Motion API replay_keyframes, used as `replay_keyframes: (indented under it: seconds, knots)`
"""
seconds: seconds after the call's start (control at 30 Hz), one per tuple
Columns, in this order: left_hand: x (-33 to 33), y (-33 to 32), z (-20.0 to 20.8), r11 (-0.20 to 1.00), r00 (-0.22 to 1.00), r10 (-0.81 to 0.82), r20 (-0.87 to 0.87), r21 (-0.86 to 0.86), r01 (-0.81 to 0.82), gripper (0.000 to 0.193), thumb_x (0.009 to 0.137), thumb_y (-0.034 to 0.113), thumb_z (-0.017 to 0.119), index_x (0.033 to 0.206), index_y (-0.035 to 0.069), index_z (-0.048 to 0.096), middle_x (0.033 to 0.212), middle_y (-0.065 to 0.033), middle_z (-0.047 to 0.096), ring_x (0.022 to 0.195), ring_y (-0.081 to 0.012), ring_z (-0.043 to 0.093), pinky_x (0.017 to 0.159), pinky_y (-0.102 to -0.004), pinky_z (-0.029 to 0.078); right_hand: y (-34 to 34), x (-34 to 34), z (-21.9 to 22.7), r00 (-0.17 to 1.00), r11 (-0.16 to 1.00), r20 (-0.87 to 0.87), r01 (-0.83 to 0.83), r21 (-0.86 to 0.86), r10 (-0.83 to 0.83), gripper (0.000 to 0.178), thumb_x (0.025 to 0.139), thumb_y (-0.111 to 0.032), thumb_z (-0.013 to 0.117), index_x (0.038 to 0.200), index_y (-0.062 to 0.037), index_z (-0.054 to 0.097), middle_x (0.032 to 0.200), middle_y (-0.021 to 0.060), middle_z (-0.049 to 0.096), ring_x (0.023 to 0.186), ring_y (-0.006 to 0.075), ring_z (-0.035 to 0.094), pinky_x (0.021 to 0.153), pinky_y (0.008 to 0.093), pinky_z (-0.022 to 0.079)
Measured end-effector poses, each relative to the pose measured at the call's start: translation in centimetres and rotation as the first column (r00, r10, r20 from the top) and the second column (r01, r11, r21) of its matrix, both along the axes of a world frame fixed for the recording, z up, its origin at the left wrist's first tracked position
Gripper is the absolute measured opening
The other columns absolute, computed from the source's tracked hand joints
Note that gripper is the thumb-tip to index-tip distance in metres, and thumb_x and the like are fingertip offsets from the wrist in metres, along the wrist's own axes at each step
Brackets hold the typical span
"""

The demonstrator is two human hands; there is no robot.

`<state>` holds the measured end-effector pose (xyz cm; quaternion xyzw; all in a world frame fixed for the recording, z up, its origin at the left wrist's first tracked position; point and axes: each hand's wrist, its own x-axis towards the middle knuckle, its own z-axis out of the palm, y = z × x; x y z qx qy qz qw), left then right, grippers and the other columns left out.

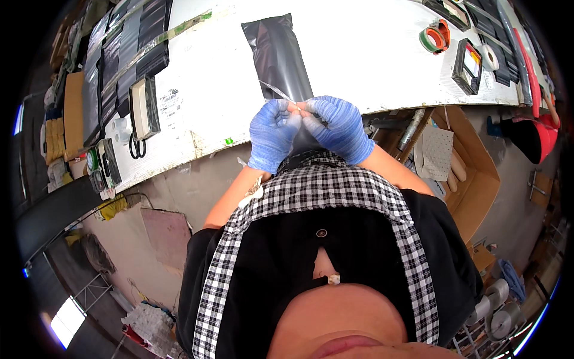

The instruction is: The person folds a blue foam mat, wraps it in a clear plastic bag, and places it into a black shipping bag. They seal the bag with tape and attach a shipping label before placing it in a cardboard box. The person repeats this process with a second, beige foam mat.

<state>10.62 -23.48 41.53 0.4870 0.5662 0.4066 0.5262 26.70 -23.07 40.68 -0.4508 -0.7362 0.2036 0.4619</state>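
On the white table lies a long, flat dark grey plastic mailing bag (279,57), stretching from the far side to my body. Over its near part, my left hand (272,134) and my right hand (342,128) meet, both in blue knit gloves with bare fingertips. Their fingertips are pinched together around one end of a thin whitish strip (275,90). The strip's free end sticks out to the upper left above the bag. My hands cover part of the bag's near end, so I cannot tell whether the strip is attached to it.
At the table's left stand an open black-edged box (143,107), scissors (137,146) and stacked dark bags (122,57). To the right are an orange tape dispenser (434,37), a black-framed box (467,66) and a white roll (489,58). Below the table edge sits an open cardboard box (472,179).
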Motion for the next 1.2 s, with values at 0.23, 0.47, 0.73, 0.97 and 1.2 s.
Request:
replay_keyframes:
  seconds: [0.23,0.47,0.73,0.97,1.2]
  knots:
    - [-0.6,0.2,-0.8,0.988,0.977,-0.027,-0.214,0.144,0.059,0.008,0.085,0.0,0.069,0.092,0.003,0.065,0.075,0.0033,0.062,0.063,-0.002,0.051,0.058,-0.0176,0.045,0.2,-0.3,0.0,1.0,0.996,-0.019,-0.024,-0.083,0.023,0.011,0.083,-0.013,0.071,0.091,-0.0052,0.071,0.074,0.01,0.069,0.062,0.0246,0.066,0.059,0.0328,0.055]
    - [-0.8,0.5,-1.8,0.914,0.929,0.002,-0.37,0.378,0.149,0.014,0.081,-0.002,0.07,0.089,0.008,0.064,0.072,0.0058,0.057,0.061,-0.0025,0.047,0.058,-0.0199,0.044,0.5,-0.6,-1.5,0.97,0.889,-0.239,-0.067,-0.453,-0.049,0.013,0.088,-0.012,0.065,0.096,-0.0037,0.071,0.077,0.0088,0.069,0.065,0.0165,0.065,0.062,0.0287,0.054]
    - [-11.2,-0.3,-4.3,0.987,0.93,0.122,-0.346,0.139,-0.078,0.009,0.08,0.011,0.068,0.086,0.007,0.062,0.072,-0.0003,0.056,0.065,-0.0085,0.05,0.06,-0.0253,0.045,6.5,5.2,-3.4,0.961,0.783,-0.197,0.03,-0.622,-0.194,0.015,0.1,-0.009,0.053,0.11,-0.0048,0.064,0.088,0.0038,0.064,0.077,0.0092,0.059,0.07,0.0238,0.052]
    - [-28.6,-6.5,-7.4,0.913,0.149,-0.206,-0.967,-0.245,-0.327,0.032,0.083,0.017,0.064,0.113,0.006,0.064,0.111,-0.0187,0.065,0.103,-0.0358,0.063,0.091,-0.0425,0.05,12.1,4.4,-2.3,0.987,0.983,0.014,-0.158,0.092,0.158,0.017,0.09,0.003,0.056,0.103,-0.0073,0.061,0.11,0.0115,0.068,0.099,0.0271,0.067,0.087,0.0339,0.055]
    - [-17.4,-1.9,-6.9,0.982,0.58,0.146,-0.802,0.19,0.015,0.04,0.08,0.005,0.068,0.12,0.007,0.063,0.116,-0.0144,0.063,0.109,-0.0299,0.059,0.099,-0.0403,0.048,12.8,4.9,-10.5,0.935,0.937,0.209,-0.319,0.143,0.286,0.021,0.086,0.004,0.06,0.104,-0.0062,0.06,0.108,0.0155,0.067,0.099,0.0326,0.066,0.083,0.0376,0.057]
